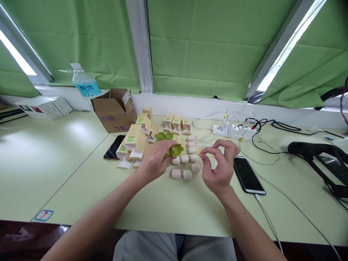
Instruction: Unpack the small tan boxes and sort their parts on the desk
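My left hand [156, 161] grips a small green cup-like part [176, 150], its hollow side facing me. To its right, my right hand [219, 165] pinches with thumb and forefinger a tiny yellowish piece [199, 153], too small to make out well. Under and between the hands lie several pale pink rounded pieces [187, 174] in rows. Behind my left hand stand more green parts [169, 136], with small yellow-green bits beside them. Clear plastic pieces [201, 137] lie behind my right hand, which partly hides them.
Small open cartons [135, 139] pile up left of my left hand, near a dark phone [114, 148]. A cardboard box [115, 110] and bottle [85, 81] stand behind. At right are a charging phone [248, 174], cables, a power strip [236, 131] and a black device [320, 159].
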The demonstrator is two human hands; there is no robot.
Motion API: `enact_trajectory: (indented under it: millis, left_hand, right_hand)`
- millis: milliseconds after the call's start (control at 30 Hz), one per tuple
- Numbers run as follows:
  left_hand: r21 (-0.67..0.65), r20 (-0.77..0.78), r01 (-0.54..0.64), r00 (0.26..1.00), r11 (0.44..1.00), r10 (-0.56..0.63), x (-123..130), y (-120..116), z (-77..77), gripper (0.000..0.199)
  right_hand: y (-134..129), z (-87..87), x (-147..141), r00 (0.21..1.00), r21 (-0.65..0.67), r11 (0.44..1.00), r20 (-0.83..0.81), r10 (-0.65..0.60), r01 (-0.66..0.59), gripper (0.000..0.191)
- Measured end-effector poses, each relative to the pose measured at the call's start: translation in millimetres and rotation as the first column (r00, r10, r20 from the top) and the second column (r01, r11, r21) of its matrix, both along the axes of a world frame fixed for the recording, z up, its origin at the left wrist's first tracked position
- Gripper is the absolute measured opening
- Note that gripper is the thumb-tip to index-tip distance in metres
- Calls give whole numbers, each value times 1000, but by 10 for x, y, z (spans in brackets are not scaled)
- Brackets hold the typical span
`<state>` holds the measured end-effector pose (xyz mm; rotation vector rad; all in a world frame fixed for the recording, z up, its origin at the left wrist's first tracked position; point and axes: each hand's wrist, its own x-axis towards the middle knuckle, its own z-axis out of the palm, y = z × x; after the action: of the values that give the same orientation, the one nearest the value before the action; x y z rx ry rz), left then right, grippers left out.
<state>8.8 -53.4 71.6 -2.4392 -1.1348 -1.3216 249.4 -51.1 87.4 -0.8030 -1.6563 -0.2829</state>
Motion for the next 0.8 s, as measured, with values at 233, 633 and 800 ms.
enact_trajectory:
  millis: [233, 633, 800]
  left_hand:
    - [-131, 226, -25, 973, 991, 54, -164, -39, 230, 42]
    - [-398, 88, -76, 989, 914, 120, -606, -532, 0, 36]
    - [-452, 65, -122, 983, 884, 169, -682, -603, -123, 37]
  right_hand:
    - [305, -94, 87, 980, -321, 947, 182, 75, -13, 14]
    - [115, -103, -100, 863, -453, 881, 383, 329, -135, 12]
    - [-141, -141, -176, 845, -424, 884, 383, 372, -197, 14]
